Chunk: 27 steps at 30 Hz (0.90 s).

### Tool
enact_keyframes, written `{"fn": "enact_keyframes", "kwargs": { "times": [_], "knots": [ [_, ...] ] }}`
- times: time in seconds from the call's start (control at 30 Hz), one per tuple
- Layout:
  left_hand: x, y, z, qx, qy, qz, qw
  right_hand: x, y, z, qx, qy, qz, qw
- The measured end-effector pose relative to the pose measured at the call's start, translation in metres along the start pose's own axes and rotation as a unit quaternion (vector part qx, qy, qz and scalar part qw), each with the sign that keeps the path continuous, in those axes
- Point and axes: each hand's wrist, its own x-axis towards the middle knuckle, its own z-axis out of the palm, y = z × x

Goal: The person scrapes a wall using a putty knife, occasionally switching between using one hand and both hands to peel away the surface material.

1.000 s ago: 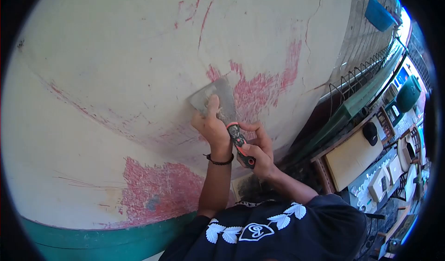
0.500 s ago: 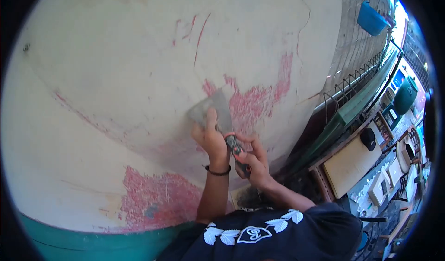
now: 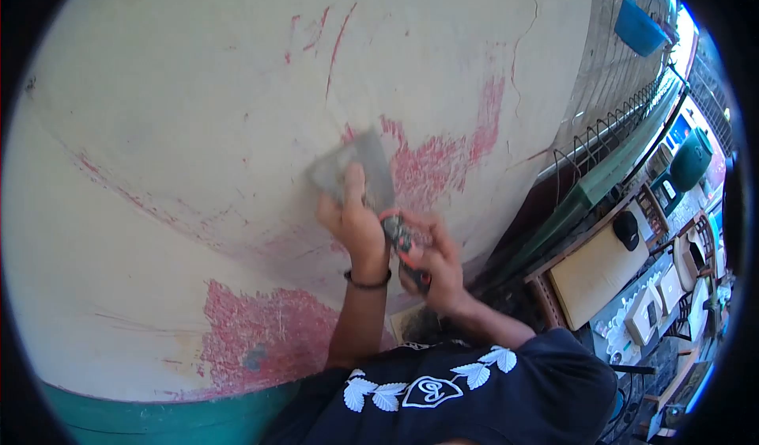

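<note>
A wide-bladed scraper (image 3: 371, 174) lies against a pale wall (image 3: 182, 89), its blade at the left edge of a patch of exposed red paint (image 3: 443, 160). My right hand (image 3: 439, 265) is wrapped round its black and red handle, slightly blurred. My left hand (image 3: 356, 227), with a dark bracelet on the wrist, presses its fingers on the blade. Part of the blade is hidden under those fingers. Lower on the wall is a larger scraped red patch (image 3: 269, 334).
Green paint (image 3: 158, 421) covers the bottom of the wall. To the right stand a green ledge (image 3: 589, 196), a padded bench (image 3: 601, 275) with a black cap (image 3: 626, 230), and a table with a white box (image 3: 644, 316). A blue basin (image 3: 639, 27) hangs at upper right.
Both hands and the scraper have shifted slightly up and left along the wall. The view has also moved a little. Both hands keep their grip.
</note>
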Motion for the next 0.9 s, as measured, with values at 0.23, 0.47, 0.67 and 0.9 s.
{"fn": "enact_keyframes", "kwargs": {
  "times": [0.23,0.47,0.67,0.9],
  "knots": [
    [0.009,-0.008,-0.01,0.08,0.007,0.043,0.996,0.01,-0.007,0.002,0.043,-0.003,-0.013,0.999],
    [0.017,0.001,0.004,0.063,-0.012,0.037,0.997,0.017,-0.007,-0.003,0.051,-0.017,-0.01,0.999],
    [0.003,-0.005,-0.007,0.021,-0.014,-0.004,1.0,0.008,-0.003,-0.002,-0.001,0.014,-0.005,1.0],
    [0.007,-0.017,-0.022,0.055,0.008,0.015,0.998,0.006,0.0,0.0,0.003,0.005,0.016,1.0]
  ]
}}
